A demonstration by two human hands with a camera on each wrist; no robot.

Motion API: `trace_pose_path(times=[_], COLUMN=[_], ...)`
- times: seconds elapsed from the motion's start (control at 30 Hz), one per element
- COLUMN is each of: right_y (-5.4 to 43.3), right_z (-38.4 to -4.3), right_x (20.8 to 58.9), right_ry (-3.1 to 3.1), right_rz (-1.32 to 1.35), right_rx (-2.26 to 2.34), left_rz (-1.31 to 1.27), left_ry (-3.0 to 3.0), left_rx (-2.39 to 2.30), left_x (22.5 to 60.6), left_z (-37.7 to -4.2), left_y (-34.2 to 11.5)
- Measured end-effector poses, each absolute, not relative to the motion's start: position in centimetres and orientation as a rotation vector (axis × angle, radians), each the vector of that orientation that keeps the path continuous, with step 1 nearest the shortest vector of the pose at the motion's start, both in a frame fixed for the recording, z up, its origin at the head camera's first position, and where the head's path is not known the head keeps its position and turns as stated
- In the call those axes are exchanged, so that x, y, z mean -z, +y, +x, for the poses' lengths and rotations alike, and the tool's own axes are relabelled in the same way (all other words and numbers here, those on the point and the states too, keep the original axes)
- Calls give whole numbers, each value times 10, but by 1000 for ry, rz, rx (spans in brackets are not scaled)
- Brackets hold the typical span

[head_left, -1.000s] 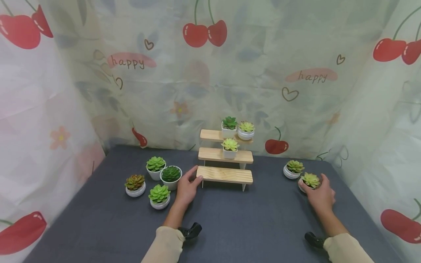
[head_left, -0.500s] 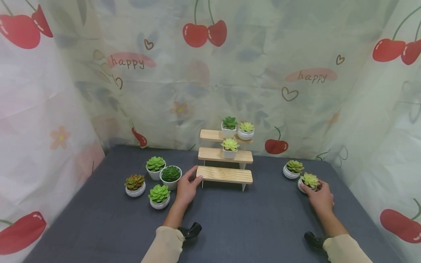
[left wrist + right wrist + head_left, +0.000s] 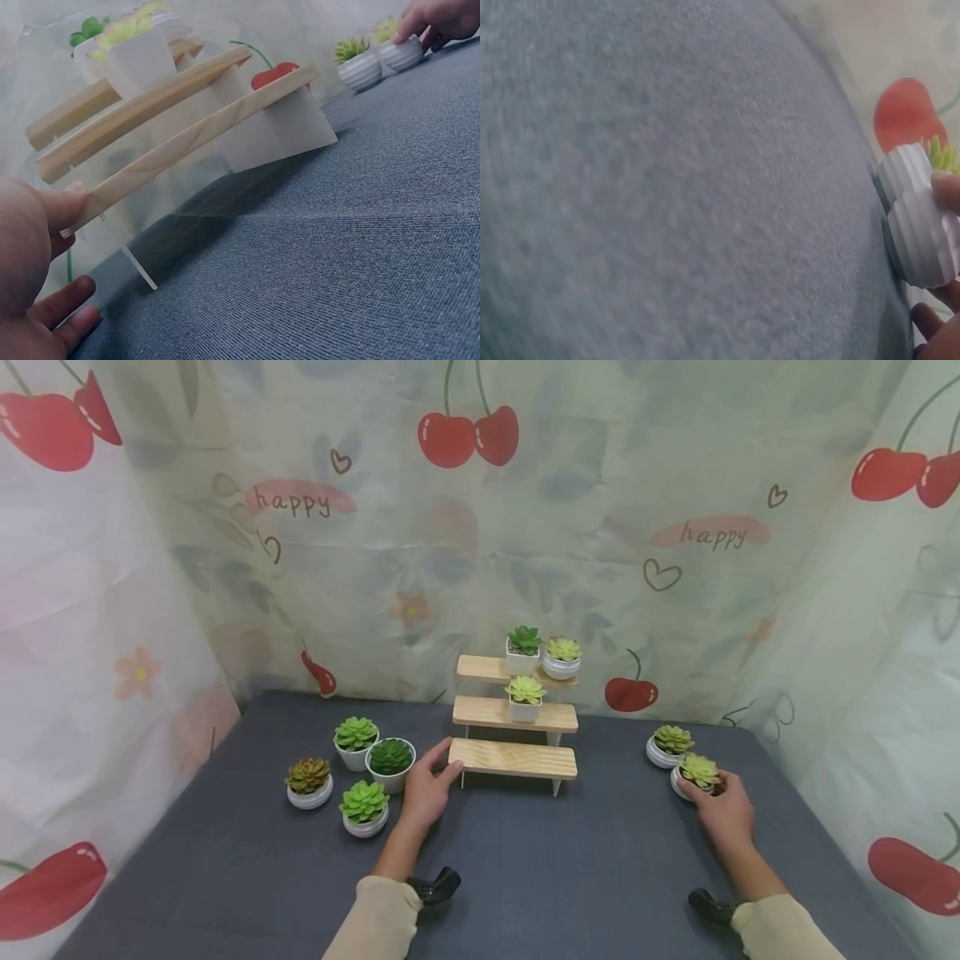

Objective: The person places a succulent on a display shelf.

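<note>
The left wrist view shows what the head view hides: the left hand [image 3: 427, 793] has its thumb on top of the wooden stand's [image 3: 512, 758] lowest board and a finger curled beneath it, two other fingers hanging below, with pale supports [image 3: 281, 133] under the boards. The right wrist view gives the ribbed wall of the yellow-green succulent's [image 3: 699, 771] white pot, pinched by the right hand [image 3: 726, 810]; a second succulent [image 3: 670, 743] stands just beyond it, and whether the pots touch I cannot tell. Only the head view takes in the four potted plants to the left of the left hand: light green [image 3: 356, 735], dark green [image 3: 390, 757], bright green [image 3: 363, 806] and reddish [image 3: 307, 777]. Between the hands, farther off, three small plants stand on the two upper boards, two on top and one on the middle.

The bench [image 3: 570, 868] is covered in dark blue-grey cloth; beyond both hands hangs a pale curtain [image 3: 495, 577] printed with cherries, hearts and "happy".

Compared with half a second ago, the right hand and its pot have shifted slightly toward the left hand, nearer the second succulent; the left hand and stand have not moved noticeably.
</note>
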State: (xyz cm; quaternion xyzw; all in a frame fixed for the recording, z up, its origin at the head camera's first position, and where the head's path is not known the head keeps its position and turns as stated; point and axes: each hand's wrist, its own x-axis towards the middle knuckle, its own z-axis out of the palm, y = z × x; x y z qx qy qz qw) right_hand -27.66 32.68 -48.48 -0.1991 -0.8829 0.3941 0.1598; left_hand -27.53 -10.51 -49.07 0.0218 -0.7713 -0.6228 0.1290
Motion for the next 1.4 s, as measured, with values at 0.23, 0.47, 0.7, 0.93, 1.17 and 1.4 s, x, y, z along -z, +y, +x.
trace_pose_path(times=[0.23,0.47,0.7,0.93,1.17,1.4], right_y=[319,310,299,287,273,261], right_z=[-276,-276,-274,-274,-276,-281], right_x=[487,489,489,491,490,490], right_ry=[-2518,-2519,-2511,-2521,-2518,-2495], right_rz=[-518,-499,-455,-427,-390,-388], right_rx=[-1137,-1135,-1139,-1136,-1158,-1208], left_rz=[57,50,48,67,72,57], left_ry=[-2241,-2237,-2235,-2246,-2247,-2238], left_rx=[1812,1814,1817,1813,1810,1826], left_x=[490,491,491,491,492,490], left_z=[-275,-275,-275,-275,-275,-274], left_y=[-105,-105,-105,-105,-107,-106])
